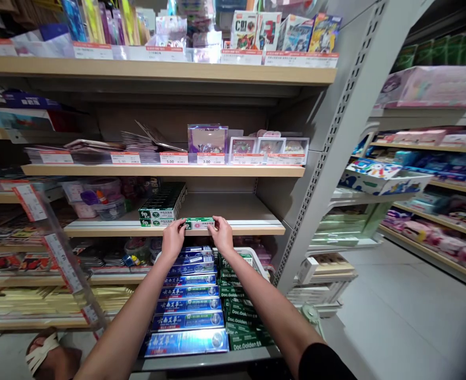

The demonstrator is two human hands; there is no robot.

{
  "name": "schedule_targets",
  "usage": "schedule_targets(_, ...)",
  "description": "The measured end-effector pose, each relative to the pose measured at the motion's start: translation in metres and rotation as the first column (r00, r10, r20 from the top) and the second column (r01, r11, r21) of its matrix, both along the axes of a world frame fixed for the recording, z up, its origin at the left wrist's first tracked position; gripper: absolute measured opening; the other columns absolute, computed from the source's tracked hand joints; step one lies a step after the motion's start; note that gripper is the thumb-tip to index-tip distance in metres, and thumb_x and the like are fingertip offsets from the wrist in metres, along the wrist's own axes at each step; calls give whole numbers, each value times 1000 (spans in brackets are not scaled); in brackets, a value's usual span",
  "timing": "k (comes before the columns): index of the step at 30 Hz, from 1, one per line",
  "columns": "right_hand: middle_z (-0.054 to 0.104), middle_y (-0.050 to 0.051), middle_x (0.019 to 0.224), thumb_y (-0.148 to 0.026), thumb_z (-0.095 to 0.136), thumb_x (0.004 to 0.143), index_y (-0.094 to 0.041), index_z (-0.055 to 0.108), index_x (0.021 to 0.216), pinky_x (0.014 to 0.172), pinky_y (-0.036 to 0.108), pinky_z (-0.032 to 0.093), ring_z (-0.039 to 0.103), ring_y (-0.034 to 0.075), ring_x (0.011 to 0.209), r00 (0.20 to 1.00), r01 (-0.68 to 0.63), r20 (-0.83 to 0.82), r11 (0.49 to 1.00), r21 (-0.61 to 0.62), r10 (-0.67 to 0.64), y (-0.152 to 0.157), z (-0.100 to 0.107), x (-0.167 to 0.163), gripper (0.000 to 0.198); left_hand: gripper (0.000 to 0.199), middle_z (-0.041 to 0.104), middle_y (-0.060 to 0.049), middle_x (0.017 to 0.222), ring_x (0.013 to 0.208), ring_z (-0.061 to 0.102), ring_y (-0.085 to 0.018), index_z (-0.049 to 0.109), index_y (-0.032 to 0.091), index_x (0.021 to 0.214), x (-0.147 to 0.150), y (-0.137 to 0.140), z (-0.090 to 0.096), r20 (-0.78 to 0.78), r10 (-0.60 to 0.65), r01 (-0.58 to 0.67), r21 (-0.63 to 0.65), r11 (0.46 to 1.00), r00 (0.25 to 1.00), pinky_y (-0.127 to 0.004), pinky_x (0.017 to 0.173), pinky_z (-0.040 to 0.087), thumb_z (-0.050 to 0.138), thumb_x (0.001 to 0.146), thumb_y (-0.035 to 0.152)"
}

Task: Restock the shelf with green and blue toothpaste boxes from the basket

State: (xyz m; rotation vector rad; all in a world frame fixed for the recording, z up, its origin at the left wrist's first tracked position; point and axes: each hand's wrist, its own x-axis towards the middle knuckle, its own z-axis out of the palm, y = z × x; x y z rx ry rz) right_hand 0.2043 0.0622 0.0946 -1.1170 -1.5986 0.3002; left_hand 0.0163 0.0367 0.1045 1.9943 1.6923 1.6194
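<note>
Two bare hands are engaged on one item. The left hand grasps the left end of one green-and-white carton with its fingertips; the right hand grasps the right end in the same way. The carton is level at the front edge of the grey shelf, the reference for all places below. Whether its base bears on the shelf cannot be told.

On the shelf, left of the held carton, stands one block of like cartons, two high at the front; its depth count could not be taken. At the shelf's left end are at least two plastic tubs.

Below and in front of the shelf: one white basket; at least seven blue cartons in one column; and at least four dark green cartons beside them, partly hidden by the right forearm.

One level above the shelf: one purple-framed pack and three clear-fronted boxes. Two levels above: four upright printed boxes.
</note>
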Motion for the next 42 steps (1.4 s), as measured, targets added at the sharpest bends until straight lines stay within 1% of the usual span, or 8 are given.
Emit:
schedule_targets(5, 64, 9, 104, -23, 61, 83, -18, 61, 108, 86, 37, 51, 63, 23, 92, 1000, 0, 30, 1000, -2, 0, 9, 3, 1, 26, 30, 69, -10, 112, 106, 64, -23, 67, 17, 111, 3, 13, 0, -72, 57, -58, -17, 998, 996, -38, 99, 46, 46, 89, 19)
schedule_targets(12, 64, 11, 105, -17, 61, 82, -18, 61, 106, 89, 39, 49, 61, 25, 96, 990, 76, 125, 997, -33, -71, 24, 13, -3, 24, 32, 68, -11, 114, 106, 63, -25, 65, 17, 115, 9, 29, 3, -107, 99, -106, -61, 992, 989, -38, 98, 45, 45, 90, 19)
schedule_targets(21, 64, 13, 108, -18, 57, 84, -15, 60, 111, 90, 39, 49, 61, 26, 97, 988, 109, 113, 993, -35, -105, 24, 10, -7, 27, 31, 69, -12, 112, 105, 64, -26, 64, 16, 114, 11, 31, 6, -104, 123, -131, -73, 989, 987, -38, 97, 46, 45, 90, 19)
schedule_targets(26, 65, 12, 110, -19, 57, 84, -17, 60, 117, 92, 39, 49, 63, 25, 99, 993, 87, 78, 995, -37, -84, 23, 6, -6, 33, 32, 69, -12, 111, 103, 64, -26, 63, 17, 116, 10, 28, 4, -98, 94, -100, -60, 993, 991, -39, 97, 46, 45, 90, 19)
schedule_targets(31, 63, 11, 122, -21, 60, 81, -19, 57, 128, 99, 41, 47, 61, 25, 109, 999, 39, -33, 999, -20, -39, 25, -3, -2, 47, 44, 63, -12, 125, 112, 60, -27, 54, 17, 132, 11, 24, -3, -65, 57, -57, 0, 998, 996, -40, 99, 46, 45, 89, 17)
schedule_targets(35, 61, 11, 127, -27, 64, 78, -20, 56, 130, 101, 41, 48, 61, 25, 112, 981, -63, -182, 998, -10, 60, 21, -9, 2, 53, 46, 57, -12, 133, 124, 53, -27, 50, 17, 135, 10, 12, -7, -88, 11, -8, 32, 999, 996, -43, 107, 40, 47, 89, 18)
schedule_targets(39, 63, 11, 125, -37, 64, 80, -18, 59, 125, 100, 41, 50, 62, 25, 113, 913, -139, -389, 990, -7, 126, -7, -14, 18, 48, 43, 57, -12, 133, 127, 50, -27, 52, 19, 132, 10, -17, -10, -56, 13, -10, 58, 998, 998, -43, 108, 38, 47, 90, 21)
schedule_targets(42, 68, 11, 114, -40, 60, 84, -18, 64, 113, 96, 40, 52, 65, 24, 105, 885, -75, -462, 997, -11, 62, -40, -21, 41, 38, 36, 62, -10, 126, 119, 56, -25, 59, 20, 124, 15, -45, -14, -75, -43, 45, 35, 998, 996, -40, 105, 42, 46, 90, 24)
